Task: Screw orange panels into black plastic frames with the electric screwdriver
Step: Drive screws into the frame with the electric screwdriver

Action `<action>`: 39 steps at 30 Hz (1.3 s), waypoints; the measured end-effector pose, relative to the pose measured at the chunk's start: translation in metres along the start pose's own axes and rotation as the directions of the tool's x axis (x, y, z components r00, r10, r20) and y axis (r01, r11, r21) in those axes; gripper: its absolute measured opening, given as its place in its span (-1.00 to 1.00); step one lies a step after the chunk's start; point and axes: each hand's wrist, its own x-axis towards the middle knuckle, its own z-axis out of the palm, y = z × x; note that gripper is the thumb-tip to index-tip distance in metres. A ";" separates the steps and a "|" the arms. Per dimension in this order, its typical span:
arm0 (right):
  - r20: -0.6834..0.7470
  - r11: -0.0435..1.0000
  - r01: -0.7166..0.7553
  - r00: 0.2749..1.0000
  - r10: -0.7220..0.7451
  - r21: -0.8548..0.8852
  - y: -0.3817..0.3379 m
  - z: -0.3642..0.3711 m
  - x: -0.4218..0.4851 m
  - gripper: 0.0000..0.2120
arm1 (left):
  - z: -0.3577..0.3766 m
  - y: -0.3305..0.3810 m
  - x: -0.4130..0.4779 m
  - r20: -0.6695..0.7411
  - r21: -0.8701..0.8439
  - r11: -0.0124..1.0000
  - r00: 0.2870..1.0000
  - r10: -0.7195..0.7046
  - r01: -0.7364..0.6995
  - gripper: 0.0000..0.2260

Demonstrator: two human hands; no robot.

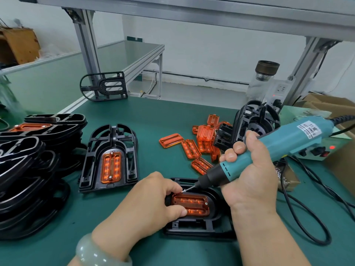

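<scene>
The right hand (251, 169) grips the screwdriver (269, 148), bit angled at the orange panel (190, 205) in the black frame (199, 227). The left hand (153, 200) pinches a screw (184, 191) there.

I see orange panel (190, 205) seated flat in black frame (201, 227) nearest me, one screw (206, 203) at right end. Tilted teal screwdriver (269, 148), bit at panel's top-left corner. Beyond, loose panels (203, 143) heaped.

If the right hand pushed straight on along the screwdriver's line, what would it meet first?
Probably the orange panel seated in the black frame, at the end where the screwdriver bit aims; fingertips of the left hand lie right beside it, so depth is unclear.
</scene>
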 end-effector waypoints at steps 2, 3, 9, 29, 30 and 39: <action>0.004 1.000 0.003 1.000 -0.003 -0.014 0.000 0.000 0.001 -0.86 | -0.001 -0.004 -0.001 -0.002 -0.033 0.999 1.000 -0.013 0.013 -0.58; 0.002 1.000 0.007 1.000 -0.007 -0.022 0.000 0.000 0.001 -0.86 | -0.002 -0.007 -0.002 0.003 -0.059 0.998 1.000 -0.020 0.021 -0.56; 0.025 0.999 0.014 1.000 -0.013 -0.043 0.001 -0.002 0.001 -0.93 | -0.005 -0.014 -0.003 0.017 -0.118 0.993 0.999 -0.029 0.031 -0.60; 0.197 0.940 0.191 0.971 -0.138 -0.283 0.018 0.009 -0.014 -0.94 | -0.002 -0.017 -0.003 0.021 -0.119 0.993 1.000 0.005 -0.003 -0.64; 0.193 0.941 0.189 0.971 -0.138 -0.281 0.018 0.009 -0.014 -0.94 | -0.002 -0.017 -0.003 0.020 -0.116 0.993 1.000 0.008 -0.006 -0.63; 0.198 0.947 0.177 0.972 -0.125 -0.270 0.018 0.010 -0.015 -0.94 | -0.002 -0.017 -0.002 0.021 -0.103 0.995 1.000 0.010 -0.008 -0.64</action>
